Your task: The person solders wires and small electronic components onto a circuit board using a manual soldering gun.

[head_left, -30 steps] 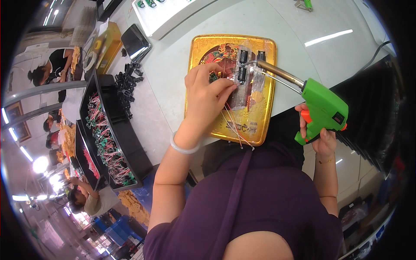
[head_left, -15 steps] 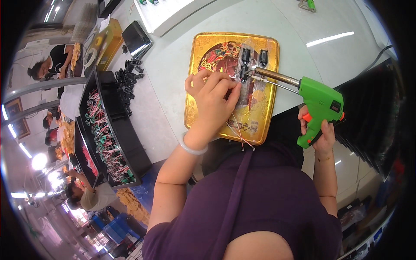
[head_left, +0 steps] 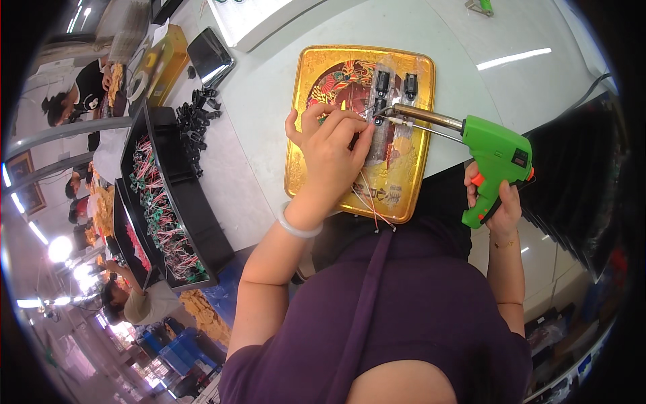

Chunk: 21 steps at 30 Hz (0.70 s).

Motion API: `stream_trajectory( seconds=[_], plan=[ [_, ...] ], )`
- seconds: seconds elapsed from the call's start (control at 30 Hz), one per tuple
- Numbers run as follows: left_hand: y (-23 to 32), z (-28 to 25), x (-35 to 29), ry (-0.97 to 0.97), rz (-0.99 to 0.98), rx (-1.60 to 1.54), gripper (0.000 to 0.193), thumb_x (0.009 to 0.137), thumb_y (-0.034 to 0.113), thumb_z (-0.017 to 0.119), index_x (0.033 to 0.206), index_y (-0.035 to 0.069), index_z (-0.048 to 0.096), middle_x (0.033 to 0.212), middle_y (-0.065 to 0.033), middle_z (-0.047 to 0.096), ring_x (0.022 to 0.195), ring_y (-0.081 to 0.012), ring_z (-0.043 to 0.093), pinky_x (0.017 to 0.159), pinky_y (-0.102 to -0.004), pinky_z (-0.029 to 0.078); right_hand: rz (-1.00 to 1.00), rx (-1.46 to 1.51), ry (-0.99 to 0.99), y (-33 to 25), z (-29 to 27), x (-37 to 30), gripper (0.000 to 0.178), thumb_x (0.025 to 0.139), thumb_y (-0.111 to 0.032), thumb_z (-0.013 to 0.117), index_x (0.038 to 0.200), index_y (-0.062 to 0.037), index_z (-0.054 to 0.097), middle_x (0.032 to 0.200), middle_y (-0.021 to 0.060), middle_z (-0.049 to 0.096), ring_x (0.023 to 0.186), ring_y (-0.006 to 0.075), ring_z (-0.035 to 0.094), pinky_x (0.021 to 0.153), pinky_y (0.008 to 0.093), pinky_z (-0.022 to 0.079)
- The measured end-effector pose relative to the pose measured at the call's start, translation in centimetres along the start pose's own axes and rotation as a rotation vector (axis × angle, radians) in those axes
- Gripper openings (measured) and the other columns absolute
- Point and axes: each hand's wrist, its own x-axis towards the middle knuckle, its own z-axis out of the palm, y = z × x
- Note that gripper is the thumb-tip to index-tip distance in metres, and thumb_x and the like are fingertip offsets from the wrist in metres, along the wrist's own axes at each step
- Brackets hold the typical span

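Observation:
My right hand is wrapped round the grip of a green soldering gun. Its metal barrel points left, with the bent tip at a small black plastic part on a gold lid-like tray. Beside that tip, the fingers of my left hand are pinched together, resting over the tray. Thin red and white wires run from under this hand to the tray's near edge. Two more black parts, one farther up and one to its right, sit on clear tape.
Left of the tray, loose black plastic parts lie in a pile near a phone. A black bin holds many wired green pieces. A white box stands at the back. Other people work at the far left.
The view has shifted slightly. My left fingers and the soldering gun's tip stay at the same black part, with little visible movement.

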Motion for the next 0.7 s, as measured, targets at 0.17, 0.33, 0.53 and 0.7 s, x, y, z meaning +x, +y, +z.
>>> stream_trajectory(
  seconds=[0.17,0.33,0.53,0.7],
  plan=[
    [-0.04,0.08,-0.06,-0.004,0.004,0.009,0.012,0.066,0.016,0.069,0.065,0.016,0.058,0.072,0.0066,0.057,0.090,-0.0185,0.047,0.091,-0.0479,0.018,0.014,-0.005,0.003,0.01,-0.06,-0.07,0.044,0.088,-0.032,0.041,0.110,0.0059,0.045,0.092,0.0197,0.052,0.071,0.0148,0.051,0.052,0.0215,0.045],
    [0.02,-0.02,0.03,-0.014,0.006,0.002,0.012,0.067,0.016,0.069,0.066,0.016,0.058,0.073,0.0065,0.057,0.091,-0.0183,0.047,0.091,-0.0479,0.018,0.014,-0.016,0.034,0.08,0.10,-0.27,0.044,0.087,-0.033,0.043,0.108,0.0057,0.046,0.092,0.0188,0.052,0.071,0.0154,0.051,0.052,0.0220,0.045],
    [-0.15,0.11,-0.03,-0.013,0.014,0.005,0.012,0.066,0.016,0.069,0.066,0.016,0.058,0.074,0.0068,0.057,0.090,-0.0183,0.048,0.091,-0.0478,0.018,0.020,-0.042,0.058,0.18,0.35,-0.58,0.043,0.087,-0.034,0.045,0.106,0.0042,0.047,0.090,0.0162,0.051,0.073,0.0151,0.051,0.052,0.0217,0.044],
    [-0.06,0.18,0.03,0.000,0.013,0.007,0.012,0.066,0.016,0.069,0.065,0.016,0.058,0.073,0.0069,0.057,0.090,-0.0181,0.048,0.091,-0.0475,0.018,0.024,-0.049,0.097,0.17,0.75,-0.77,0.042,0.086,-0.034,0.046,0.105,0.0030,0.047,0.089,0.0146,0.051,0.074,0.0149,0.050,0.053,0.0226,0.044]
  ],
)
